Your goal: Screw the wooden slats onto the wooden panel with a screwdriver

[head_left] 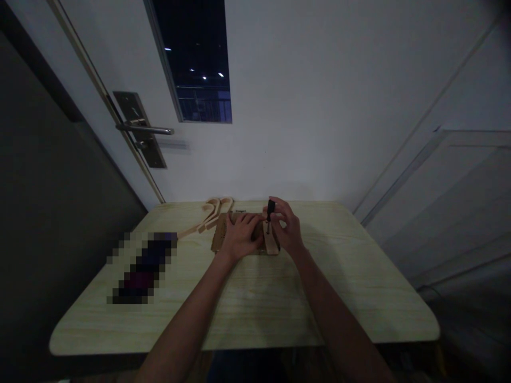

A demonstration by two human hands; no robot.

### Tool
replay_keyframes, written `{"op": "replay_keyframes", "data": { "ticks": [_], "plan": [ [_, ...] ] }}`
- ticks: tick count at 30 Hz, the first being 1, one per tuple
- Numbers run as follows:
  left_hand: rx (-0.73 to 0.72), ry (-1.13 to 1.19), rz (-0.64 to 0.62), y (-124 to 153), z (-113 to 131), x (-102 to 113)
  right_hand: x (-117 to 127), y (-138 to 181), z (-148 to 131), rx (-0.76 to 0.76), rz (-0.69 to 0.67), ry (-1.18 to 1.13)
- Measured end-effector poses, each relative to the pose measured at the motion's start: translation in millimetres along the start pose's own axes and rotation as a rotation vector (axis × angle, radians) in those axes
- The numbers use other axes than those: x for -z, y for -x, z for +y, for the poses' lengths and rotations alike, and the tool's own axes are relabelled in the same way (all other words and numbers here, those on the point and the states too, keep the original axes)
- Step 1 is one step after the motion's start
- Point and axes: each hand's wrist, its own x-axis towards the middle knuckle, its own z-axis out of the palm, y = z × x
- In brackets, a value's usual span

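My right hand (288, 227) grips a small screwdriver (271, 206) by its black handle, holding it nearly upright. The screwdriver's tip points down at a pale wooden piece (271, 243), where a dark spot, perhaps a screw or hole, shows. Under that piece lies a brown board (219, 236) that looks like cardboard. My left hand (240, 234) rests flat on the board with its fingers spread, the fingertips close to the wooden piece. Whether they touch it is hard to tell in the dim light.
Curved wooden hook-shaped pieces (211, 210) lie behind and left of the board. A pixelated dark object (146, 268) lies at the table's left. The pale wood-grain table (351, 298) stands against a white door (287, 106) with a metal handle (147, 129).
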Motion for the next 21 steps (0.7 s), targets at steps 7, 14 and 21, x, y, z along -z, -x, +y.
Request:
{"op": "replay_keyframes", "data": {
  "ticks": [7,14,21],
  "plan": [
    [0.020,-0.006,-0.029,0,3,4,-2,-2,8,-0.049,0.100,0.036],
    [0.011,0.012,-0.029,1,3,6,-1,-1,8,-0.013,0.101,0.030],
    [-0.004,0.000,-0.017,0,2,4,1,-1,1,-0.045,0.019,-0.110]
  ]
}}
